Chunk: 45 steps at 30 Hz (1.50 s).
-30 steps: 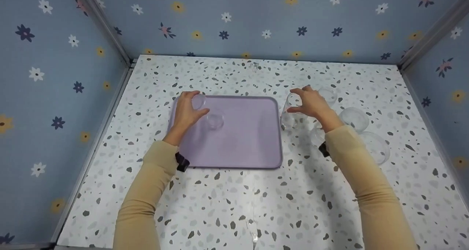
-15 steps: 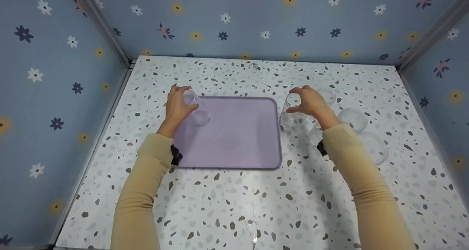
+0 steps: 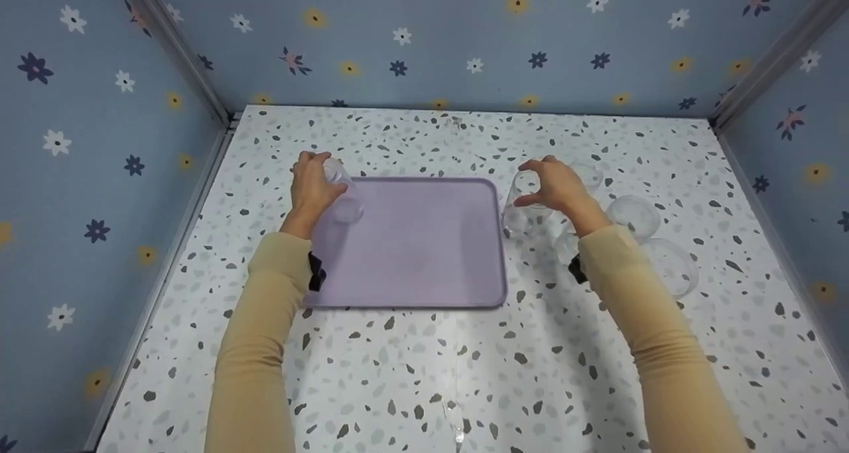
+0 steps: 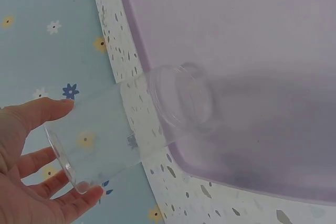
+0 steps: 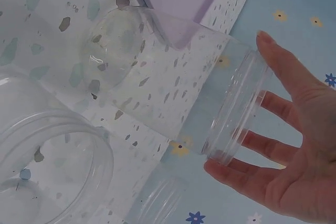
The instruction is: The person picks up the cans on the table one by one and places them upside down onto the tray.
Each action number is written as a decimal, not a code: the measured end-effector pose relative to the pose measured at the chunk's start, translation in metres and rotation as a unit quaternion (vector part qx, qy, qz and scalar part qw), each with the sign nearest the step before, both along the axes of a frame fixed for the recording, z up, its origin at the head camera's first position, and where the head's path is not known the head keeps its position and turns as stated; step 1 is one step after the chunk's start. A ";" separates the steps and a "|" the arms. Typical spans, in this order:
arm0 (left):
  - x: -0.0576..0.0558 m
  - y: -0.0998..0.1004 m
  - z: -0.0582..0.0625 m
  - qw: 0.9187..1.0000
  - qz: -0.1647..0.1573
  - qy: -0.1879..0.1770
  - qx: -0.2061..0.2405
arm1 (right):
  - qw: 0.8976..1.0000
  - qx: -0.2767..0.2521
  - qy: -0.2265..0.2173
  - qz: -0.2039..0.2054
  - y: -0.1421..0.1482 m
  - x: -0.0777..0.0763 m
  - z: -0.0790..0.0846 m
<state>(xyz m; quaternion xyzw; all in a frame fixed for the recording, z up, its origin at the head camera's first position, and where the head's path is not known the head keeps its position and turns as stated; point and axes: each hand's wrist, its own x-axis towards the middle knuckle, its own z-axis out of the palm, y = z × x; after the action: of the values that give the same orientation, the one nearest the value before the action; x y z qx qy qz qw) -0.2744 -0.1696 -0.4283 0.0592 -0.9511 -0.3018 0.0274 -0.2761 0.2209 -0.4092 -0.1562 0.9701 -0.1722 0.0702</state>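
Observation:
My left hand (image 3: 312, 184) grips one end of a clear cylindrical container (image 4: 100, 140), fingers and thumb spread around it. Its far, ringed end is over the back-left part of the purple tray (image 3: 411, 254); I cannot tell whether it touches. Just right of the tray, my right hand (image 3: 560, 188) holds a clear jar (image 5: 157, 72) by its rim, thumb on one side and fingers on the other. Ridges run around that rim in the right wrist view. The jar is upright on the speckled table, slightly apart from the tray's right edge.
Several more clear containers stand right of the tray: a round one (image 3: 633, 217), a larger one (image 3: 670, 267) partly behind the right sleeve, and another (image 3: 587, 174) behind the right hand. Patterned blue panels (image 3: 424, 42) border the table's back and sides.
My left hand has carried its clear container leftward and slightly back, from farther over the tray to its back-left corner. The right hand has stayed on its jar. The view has shifted slightly.

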 end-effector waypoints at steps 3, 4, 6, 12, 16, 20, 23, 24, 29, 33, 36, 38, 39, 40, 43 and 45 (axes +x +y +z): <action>-0.002 -0.002 -0.001 1.000 0.001 0.000 0.001 | 1.000 -0.001 -0.003 -0.004 0.000 0.000 0.000; -0.002 -0.002 -0.001 1.000 0.001 0.001 0.001 | 1.000 -0.001 -0.004 -0.006 0.000 0.000 0.000; -0.004 -0.004 -0.001 1.000 0.003 0.003 -0.001 | 1.000 0.000 -0.004 -0.007 0.000 -0.001 -0.001; -0.010 -0.010 -0.002 1.000 0.008 0.007 -0.014 | 1.000 0.002 -0.005 -0.009 0.000 0.000 0.000; -0.013 -0.013 -0.002 1.000 0.009 0.004 -0.024 | 1.000 -0.002 -0.009 -0.011 -0.002 -0.001 0.001; -0.015 -0.014 -0.003 1.000 0.012 -0.004 -0.026 | 1.000 -0.002 -0.009 -0.009 -0.002 -0.002 0.001; -0.017 -0.014 -0.004 1.000 0.016 -0.011 -0.025 | 1.000 -0.003 -0.008 -0.007 -0.001 -0.002 0.001; -0.017 -0.015 -0.005 0.999 0.016 -0.013 -0.026 | 1.000 -0.004 -0.007 -0.005 0.000 -0.002 0.001; -0.019 -0.014 -0.006 0.999 0.010 -0.015 -0.034 | 1.000 -0.007 -0.002 -0.002 0.000 -0.003 0.001; -0.020 -0.013 -0.007 0.999 -0.001 -0.009 -0.041 | 1.000 -0.008 -0.006 -0.005 0.000 -0.003 0.001; -0.021 -0.012 -0.008 0.999 -0.007 -0.005 -0.048 | 1.000 -0.008 -0.010 -0.010 0.000 -0.004 0.001; -0.021 -0.012 -0.009 0.999 -0.009 -0.002 -0.053 | 1.000 -0.007 -0.010 -0.014 0.000 -0.004 0.001; -0.020 -0.012 -0.009 0.998 -0.010 0.000 -0.057 | 1.000 -0.007 -0.010 -0.013 0.000 -0.003 0.000; -0.020 -0.012 -0.009 0.998 -0.010 0.001 -0.060 | 1.000 -0.007 -0.009 -0.012 0.001 -0.003 0.000; -0.019 -0.012 -0.008 0.997 -0.011 0.005 -0.071 | 1.000 -0.007 -0.007 -0.009 0.001 -0.003 0.000; -0.019 -0.011 -0.007 0.997 -0.011 0.006 -0.073 | 1.000 -0.008 -0.006 -0.007 0.001 -0.003 0.000</action>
<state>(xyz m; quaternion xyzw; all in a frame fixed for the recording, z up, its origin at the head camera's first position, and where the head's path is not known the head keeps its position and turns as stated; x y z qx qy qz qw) -0.2930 -0.1808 -0.4354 0.0448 -0.9711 -0.2320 0.0336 -0.2792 0.2219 -0.4095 -0.1490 0.9693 -0.1812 0.0732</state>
